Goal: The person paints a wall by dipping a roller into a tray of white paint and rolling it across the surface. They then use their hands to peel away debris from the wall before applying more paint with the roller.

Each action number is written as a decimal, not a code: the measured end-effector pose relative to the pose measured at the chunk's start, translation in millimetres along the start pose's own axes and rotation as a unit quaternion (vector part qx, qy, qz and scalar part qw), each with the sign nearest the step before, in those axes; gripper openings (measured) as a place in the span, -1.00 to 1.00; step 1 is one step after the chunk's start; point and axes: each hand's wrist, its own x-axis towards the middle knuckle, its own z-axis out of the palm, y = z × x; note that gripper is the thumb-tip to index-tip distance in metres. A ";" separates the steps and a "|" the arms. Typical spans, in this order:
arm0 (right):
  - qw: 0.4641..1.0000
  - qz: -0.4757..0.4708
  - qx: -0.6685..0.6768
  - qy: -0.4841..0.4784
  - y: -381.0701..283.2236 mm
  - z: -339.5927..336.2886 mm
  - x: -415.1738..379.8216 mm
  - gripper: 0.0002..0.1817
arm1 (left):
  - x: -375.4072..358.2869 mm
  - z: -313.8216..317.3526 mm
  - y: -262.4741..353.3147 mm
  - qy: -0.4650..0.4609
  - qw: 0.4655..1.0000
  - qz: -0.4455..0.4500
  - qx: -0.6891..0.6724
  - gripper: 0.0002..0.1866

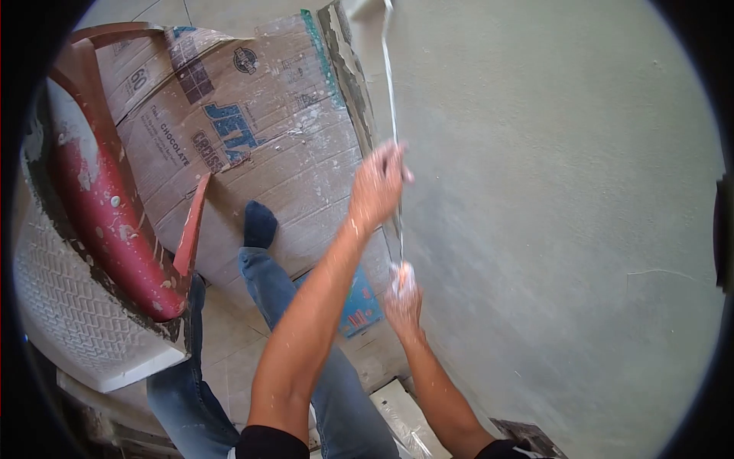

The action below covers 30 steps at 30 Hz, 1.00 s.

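Observation:
A long-handled paint roller (391, 92) runs up along the grey wall (550, 176), and its head is mostly cut off at the top edge. My left hand (378, 183) is closed around the thin metal rod, partway up. Lower down, my right hand (403, 298) grips the handle end, which has a whitish, paint-smeared look. Beside my left arm stands a ridged white paint tray (84, 298), resting by a paint-spattered red plastic chair (115, 206).
Flattened cardboard (306, 183) with paint drops covers the floor along the wall. My foot in a dark sock (260, 224) stands on it. A blue printed piece (359, 306) lies near my legs. A pale flat box-like thing (401, 413) sits at the bottom.

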 end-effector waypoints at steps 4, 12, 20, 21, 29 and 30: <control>0.997 0.057 0.055 0.006 -14.2 33.8 8.6 -0.74 | 8.2 -9.6 -14.7 0.008 1.000 0.000 -0.009 -0.59; 0.991 0.125 0.040 0.010 80.6 72.4 -100.5 -0.72 | -97.8 19.2 -89.0 -0.077 0.992 -0.099 0.002 -0.67; 0.996 0.038 0.079 0.026 29.9 106.6 18.1 -0.71 | 14.7 -19.6 -63.1 -0.015 0.999 0.011 0.033 -0.65; 0.996 0.040 0.076 0.026 33.9 109.2 14.4 -0.70 | 9.5 -21.6 -60.4 -0.021 0.998 0.010 0.060 -0.65; 0.985 0.126 0.115 0.021 119.6 134.7 -89.9 -0.71 | -84.3 10.2 -130.0 -0.070 0.994 -0.077 0.040 -0.65; 0.986 0.127 0.109 0.009 121.5 136.6 -79.3 -0.71 | -74.9 9.1 -136.2 -0.063 0.996 -0.058 0.038 -0.65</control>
